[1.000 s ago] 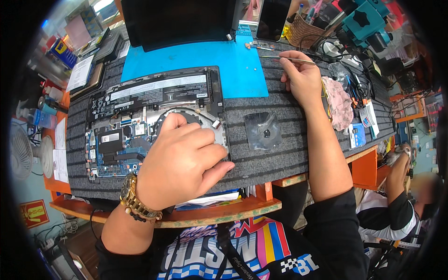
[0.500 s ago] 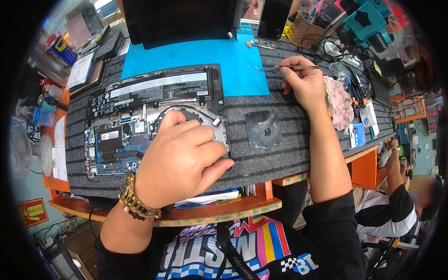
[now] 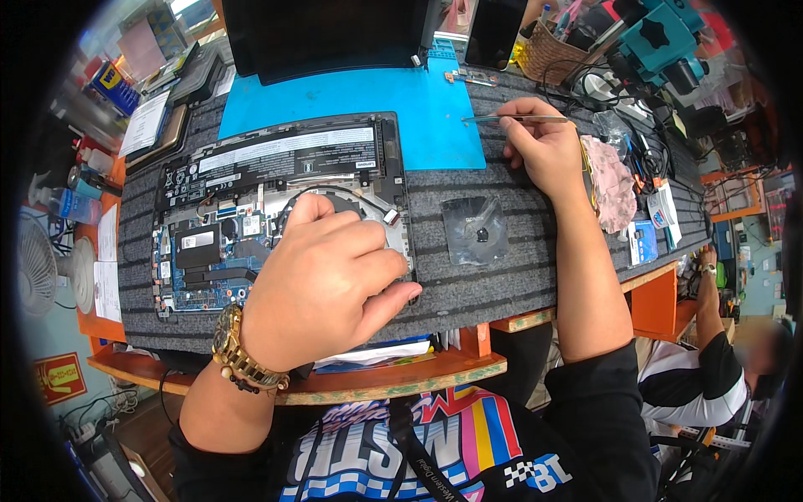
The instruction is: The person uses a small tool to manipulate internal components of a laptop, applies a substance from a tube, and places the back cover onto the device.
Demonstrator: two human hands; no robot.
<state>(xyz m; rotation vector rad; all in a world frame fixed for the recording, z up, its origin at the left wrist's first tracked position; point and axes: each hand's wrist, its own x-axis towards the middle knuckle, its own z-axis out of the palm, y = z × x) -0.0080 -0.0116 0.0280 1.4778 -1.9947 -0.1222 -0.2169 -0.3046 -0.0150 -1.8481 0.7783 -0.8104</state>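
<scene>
The right hand (image 3: 544,155), clamping slim metal tweezers (image 3: 535,119), is edging their tip over the flat blue mat (image 3: 435,142) at twelve o'clock, likely nearing contact; left hand (image 3: 330,284): grip unclear.

One fisheye view, from the left camera worn on the person's head, looks steeply down and forward over the tabletop (image 3: 523,268), near enough for the shirt front (image 3: 355,456) and both forearms (image 3: 592,284) to enter from below

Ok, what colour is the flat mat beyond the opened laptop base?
The mat is bright blue; it shows best in the head view, the only one here.
</scene>
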